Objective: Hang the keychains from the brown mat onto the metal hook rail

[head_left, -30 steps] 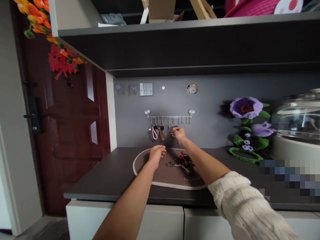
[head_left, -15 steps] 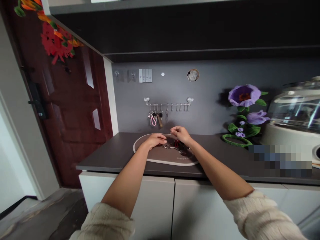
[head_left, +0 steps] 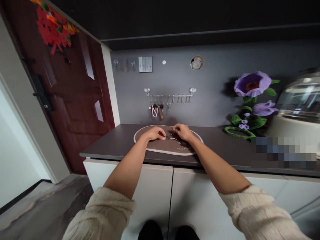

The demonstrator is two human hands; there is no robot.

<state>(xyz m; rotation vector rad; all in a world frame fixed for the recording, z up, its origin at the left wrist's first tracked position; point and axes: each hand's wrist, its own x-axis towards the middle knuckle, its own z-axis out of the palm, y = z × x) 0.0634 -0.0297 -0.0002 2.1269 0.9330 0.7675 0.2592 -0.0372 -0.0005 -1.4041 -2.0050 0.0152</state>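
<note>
My left hand and my right hand meet over an oval brown mat on a dark countertop. Between them lies a bunch of keys with a red tag. Fingertips of both hands pinch at the bunch. On the grey wall behind hangs a chrome hook rail. At its left end hang keys with a pink strap and a brown fob, and one small key hangs nearer the middle.
A dark red door stands at the left. Purple fabric flowers and a glass-lidded appliance sit on the counter at the right. White cabinet doors are below, a dark overhead cabinet above.
My right hand came down from the hook rail to the mat and met my left hand at the key bunch. One small key now hangs on the rail. The camera tilted downward.
</note>
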